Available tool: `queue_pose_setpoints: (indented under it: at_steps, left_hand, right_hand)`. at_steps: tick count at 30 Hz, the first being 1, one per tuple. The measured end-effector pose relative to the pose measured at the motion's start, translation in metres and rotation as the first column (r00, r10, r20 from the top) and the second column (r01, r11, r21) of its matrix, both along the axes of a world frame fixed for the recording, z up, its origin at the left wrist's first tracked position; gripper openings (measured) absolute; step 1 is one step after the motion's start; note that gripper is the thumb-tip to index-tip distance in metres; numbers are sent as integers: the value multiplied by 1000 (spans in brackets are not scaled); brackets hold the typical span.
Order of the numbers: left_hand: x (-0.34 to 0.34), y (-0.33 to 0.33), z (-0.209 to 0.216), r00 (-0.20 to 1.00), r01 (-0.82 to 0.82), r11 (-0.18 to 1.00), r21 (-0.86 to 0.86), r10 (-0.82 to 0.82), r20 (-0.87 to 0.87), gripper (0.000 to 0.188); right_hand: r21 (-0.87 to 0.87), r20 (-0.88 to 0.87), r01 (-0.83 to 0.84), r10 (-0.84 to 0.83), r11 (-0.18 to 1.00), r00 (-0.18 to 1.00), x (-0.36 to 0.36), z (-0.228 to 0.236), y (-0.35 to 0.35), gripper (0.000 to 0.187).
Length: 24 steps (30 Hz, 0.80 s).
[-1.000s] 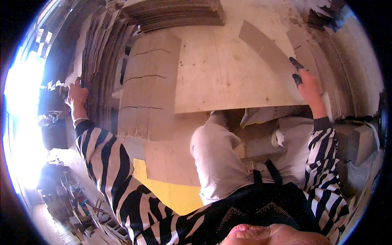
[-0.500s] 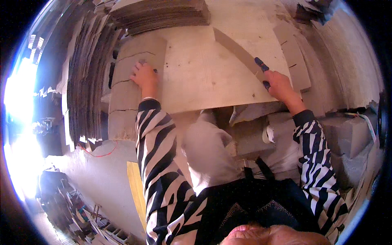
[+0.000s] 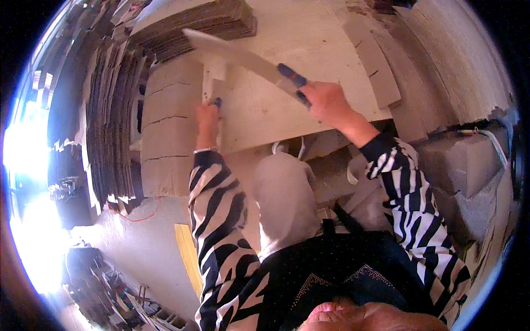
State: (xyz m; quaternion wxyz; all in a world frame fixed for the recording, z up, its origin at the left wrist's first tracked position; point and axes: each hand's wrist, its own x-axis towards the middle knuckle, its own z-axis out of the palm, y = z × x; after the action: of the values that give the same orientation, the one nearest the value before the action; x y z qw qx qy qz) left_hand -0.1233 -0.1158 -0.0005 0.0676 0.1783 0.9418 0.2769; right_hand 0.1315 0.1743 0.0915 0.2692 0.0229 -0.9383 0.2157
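Observation:
My right hand (image 3: 331,105), with dark covers on thumb and fingertip, grips one end of a long cardboard strip (image 3: 243,58). The strip slants up and left over the pale wooden board (image 3: 287,110), its far end blurred. My left hand (image 3: 207,118) is closed on a narrow upright cardboard piece (image 3: 212,83), seen nearly edge-on; its lower end is hidden by the fingers. Just left of that hand lies a stack of slotted cardboard (image 3: 165,118) with dark slits across it. The two held pieces are close together, but I cannot tell whether they touch.
More slotted cardboard (image 3: 370,60) lies along the board's right side. A cardboard pile (image 3: 193,27) stands at the back, and tall cardboard stacks (image 3: 113,121) line the left. Below the board are a pale bulging sack-like shape (image 3: 284,193) and a yellow strip (image 3: 187,256).
My right hand has swung left and up, carrying the cardboard strip toward my left hand. My left hand has shifted off the slotted stack and now holds a narrow piece upright.

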Motion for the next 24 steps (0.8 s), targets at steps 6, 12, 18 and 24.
queue_pose_setpoints:
  at_steps: [6,12,18,24]
  left_hand:
    - [121,106,-1,863,-78,868,491,-188,469,32]
    - [120,95,7,863,-85,860,504,-189,469,23]
    - [157,120,38,958,277,952,132,-285,43,21]
    - [137,100,39,957,132,923,362,-214,196,22]
  right_hand:
    - [95,73,72,-79,993,994,0,-23,9,32]
    - [169,123,100,-121,981,985,-1,-29,17,29]
    - [129,165,49,-70,990,984,-1,-37,19,27]
    - [156,356,66,-118,986,927,-1,-16,18,28]
